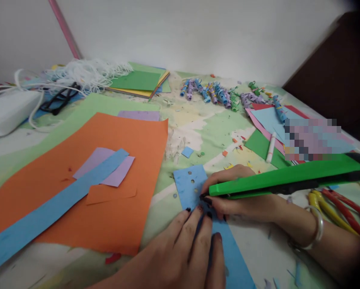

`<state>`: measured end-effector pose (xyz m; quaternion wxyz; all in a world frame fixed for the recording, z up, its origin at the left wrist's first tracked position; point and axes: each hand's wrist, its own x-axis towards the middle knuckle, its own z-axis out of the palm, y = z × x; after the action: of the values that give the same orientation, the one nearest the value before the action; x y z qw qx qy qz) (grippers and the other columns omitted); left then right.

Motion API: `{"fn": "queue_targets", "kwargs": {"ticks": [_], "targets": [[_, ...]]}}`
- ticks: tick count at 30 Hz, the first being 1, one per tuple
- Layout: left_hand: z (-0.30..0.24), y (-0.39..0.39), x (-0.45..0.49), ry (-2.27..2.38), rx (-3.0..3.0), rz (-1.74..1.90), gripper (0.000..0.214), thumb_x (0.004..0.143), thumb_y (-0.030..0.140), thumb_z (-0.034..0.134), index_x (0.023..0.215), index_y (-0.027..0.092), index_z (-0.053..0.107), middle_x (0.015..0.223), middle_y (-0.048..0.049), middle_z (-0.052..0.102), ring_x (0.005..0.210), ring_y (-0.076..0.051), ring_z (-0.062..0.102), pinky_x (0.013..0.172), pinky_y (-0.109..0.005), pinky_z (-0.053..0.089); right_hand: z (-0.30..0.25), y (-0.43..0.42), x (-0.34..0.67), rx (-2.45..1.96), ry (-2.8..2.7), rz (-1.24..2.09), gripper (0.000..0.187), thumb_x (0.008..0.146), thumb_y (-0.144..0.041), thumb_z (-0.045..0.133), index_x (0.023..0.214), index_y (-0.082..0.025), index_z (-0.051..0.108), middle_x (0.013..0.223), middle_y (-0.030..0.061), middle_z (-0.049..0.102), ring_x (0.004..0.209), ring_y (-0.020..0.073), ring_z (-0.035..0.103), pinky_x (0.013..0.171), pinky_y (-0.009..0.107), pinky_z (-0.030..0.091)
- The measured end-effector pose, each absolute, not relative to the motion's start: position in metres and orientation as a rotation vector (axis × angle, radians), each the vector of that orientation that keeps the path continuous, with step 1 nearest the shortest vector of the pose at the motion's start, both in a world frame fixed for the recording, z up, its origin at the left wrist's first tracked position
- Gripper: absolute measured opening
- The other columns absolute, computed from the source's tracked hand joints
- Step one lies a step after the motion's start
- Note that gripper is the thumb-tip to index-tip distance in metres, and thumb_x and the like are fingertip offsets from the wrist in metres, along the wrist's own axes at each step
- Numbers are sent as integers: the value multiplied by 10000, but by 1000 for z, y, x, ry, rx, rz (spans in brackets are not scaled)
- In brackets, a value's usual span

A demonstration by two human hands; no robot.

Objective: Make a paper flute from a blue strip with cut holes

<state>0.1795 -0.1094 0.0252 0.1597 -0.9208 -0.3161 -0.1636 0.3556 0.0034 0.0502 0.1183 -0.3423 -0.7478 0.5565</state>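
Observation:
A blue paper strip [238, 253] lies on the table in front of me, with a row of small holes near its far end. My left hand [195, 245] rests on the strip, fingers stretched out and pressing it flat. Beside those fingertips, my right hand [228, 196] is closed, its thumb and fingers pinched together at the strip's edge. A long green-and-black tool [276, 174] runs from this grip across the wrist to the right edge; its exact kind is unclear, and its working tip is hidden by the fingers.
Orange paper [119, 224] bears another blue strip [53, 204] on the left. Yellow-handled [327, 208] and red-handled [348, 210] tools lie at right. Further back are a white marker [271, 147], rolled paper tubes [219, 94], stacked coloured paper [138, 80] and white string [89, 74].

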Motion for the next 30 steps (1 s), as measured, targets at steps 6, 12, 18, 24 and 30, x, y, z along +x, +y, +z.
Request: {"fn": "queue_targets", "kwargs": {"ticks": [6, 12, 18, 24, 30], "targets": [[23, -112, 181, -972, -2651, -460, 273, 824, 134, 488, 1082, 164, 568, 1066, -93, 677, 995, -262, 629, 819, -364, 515, 52, 1, 355, -1015, -2276, 1535, 121, 748, -145, 565, 827, -127, 654, 526, -29, 614, 456, 63, 566, 467, 132, 460], [30, -108, 179, -896, -2641, -495, 228, 823, 134, 515, 1029, 133, 612, 1017, -95, 694, 949, -245, 640, 823, -349, 513, 47, -7, 349, -1072, -2345, 1103, 141, 662, -115, 546, 719, -157, 668, 505, -36, 603, 431, 61, 523, 461, 151, 421], [32, -106, 177, -880, -2653, -515, 236, 835, 157, 528, 1048, 118, 621, 1040, -110, 689, 954, -222, 636, 840, -325, 502, 45, -9, 347, -1082, -2410, 913, 148, 639, -107, 548, 706, -177, 660, 569, -32, 642, 480, 67, 537, 494, 164, 400], [28, -108, 175, -876, -2704, -485, 291, 856, 255, 519, 1092, 108, 605, 1080, -137, 670, 1004, -242, 620, 872, -348, 494, 48, -10, 346, -1147, -2396, 953, 121, 651, -101, 562, 703, -172, 645, 514, -49, 593, 448, 60, 501, 487, 165, 391], [28, -108, 174, -858, -2687, -479, 303, 857, 264, 511, 1102, 106, 597, 1092, -140, 665, 1005, -243, 620, 867, -349, 496, 47, -9, 348, -1107, -2394, 982, 104, 650, -111, 558, 687, -168, 636, 505, -45, 584, 440, 60, 500, 474, 162, 398]]}}
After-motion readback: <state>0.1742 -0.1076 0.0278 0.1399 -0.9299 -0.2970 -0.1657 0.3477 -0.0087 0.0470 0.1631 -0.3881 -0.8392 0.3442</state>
